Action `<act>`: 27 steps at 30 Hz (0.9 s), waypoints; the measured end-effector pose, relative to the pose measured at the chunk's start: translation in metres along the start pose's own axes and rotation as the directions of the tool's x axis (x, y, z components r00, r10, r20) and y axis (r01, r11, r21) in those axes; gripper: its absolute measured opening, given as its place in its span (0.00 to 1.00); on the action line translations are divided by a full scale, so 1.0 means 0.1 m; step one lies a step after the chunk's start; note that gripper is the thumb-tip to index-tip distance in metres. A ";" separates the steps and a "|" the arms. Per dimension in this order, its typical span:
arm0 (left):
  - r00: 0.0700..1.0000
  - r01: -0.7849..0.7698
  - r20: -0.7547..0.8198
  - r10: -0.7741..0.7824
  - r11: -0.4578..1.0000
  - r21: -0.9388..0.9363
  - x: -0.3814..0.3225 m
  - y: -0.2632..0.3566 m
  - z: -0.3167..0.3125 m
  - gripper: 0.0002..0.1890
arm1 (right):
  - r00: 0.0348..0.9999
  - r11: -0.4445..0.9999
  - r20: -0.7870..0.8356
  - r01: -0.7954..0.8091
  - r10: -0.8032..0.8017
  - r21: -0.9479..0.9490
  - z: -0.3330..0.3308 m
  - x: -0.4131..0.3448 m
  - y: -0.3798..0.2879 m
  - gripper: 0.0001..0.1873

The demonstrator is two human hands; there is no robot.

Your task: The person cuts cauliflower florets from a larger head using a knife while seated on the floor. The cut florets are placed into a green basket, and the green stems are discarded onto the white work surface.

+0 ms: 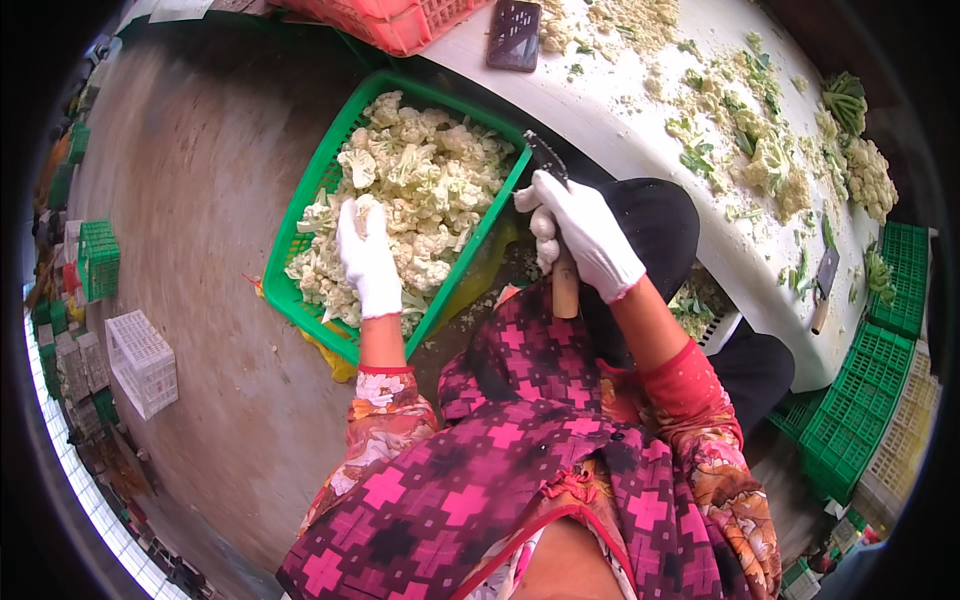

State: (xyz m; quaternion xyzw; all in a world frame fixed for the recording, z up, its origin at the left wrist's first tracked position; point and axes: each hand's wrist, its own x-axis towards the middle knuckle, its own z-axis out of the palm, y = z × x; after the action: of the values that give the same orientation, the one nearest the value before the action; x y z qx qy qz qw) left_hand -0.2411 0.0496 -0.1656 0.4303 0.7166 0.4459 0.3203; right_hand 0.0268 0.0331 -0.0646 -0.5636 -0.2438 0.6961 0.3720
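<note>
My left hand (369,262), in a white knitted glove, is over the green plastic basket (459,291), its thumb and fingers apart. Cauliflower florets (431,180) fill the basket, and some show between those fingers; whether the hand touches them I cannot tell. Just right of the basket rim, my right hand (581,232), also gloved, is closed around a knife (565,289). Its wooden handle points down toward my apron, while the dark blade, flecked with white bits, points up toward the basket's corner.
At right, a white-topped table (637,142) carries cauliflower scraps (750,142), a cauliflower head (870,180), a phone (514,34) and a second knife (825,277). A red crate (397,22) stands at the top. Green crates (855,405) stack at right; a white crate (142,364) sits on the left floor.
</note>
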 end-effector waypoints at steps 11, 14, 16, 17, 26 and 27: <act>0.823 -0.560 0.488 0.291 0.566 0.605 0.12 -0.10 1.28 0.42 | 0.951 0.974 -0.287 0.162 -0.111 0.158 -0.74 -0.77 -0.28 0.22; 0.792 -0.596 0.567 0.226 0.487 0.638 0.46 0.06 1.43 0.48 | 0.933 0.954 -0.328 0.220 -0.146 0.202 -0.99 -0.89 -0.33 0.21; 0.795 -0.553 0.602 0.071 0.493 0.672 0.65 0.21 1.48 0.51 | 0.915 0.939 -0.375 0.250 -0.149 0.237 -1.19 -0.95 -0.36 0.20; 0.787 -0.561 0.613 0.072 0.495 0.663 0.70 0.21 1.42 0.51 | 0.905 0.926 -0.399 0.266 -0.145 0.267 -1.32 -0.97 -0.37 0.19; 0.621 -0.718 0.781 0.068 0.449 0.531 0.29 0.08 0.93 0.52 | 0.343 0.938 -0.873 0.130 -0.348 -0.322 -3.38 -0.23 -0.07 0.27; 0.638 -0.695 0.770 0.001 0.431 0.576 0.23 0.38 0.97 0.48 | 0.317 0.949 -0.896 0.047 -0.311 -0.312 -3.49 -0.14 -0.17 0.32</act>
State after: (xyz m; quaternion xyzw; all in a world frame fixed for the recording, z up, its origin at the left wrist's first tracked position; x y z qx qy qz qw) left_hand -0.1568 0.1146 -0.1713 0.8072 0.5509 -0.0863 0.1937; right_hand 0.3694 0.0046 -0.1286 -0.8676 -0.1252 0.1666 0.4514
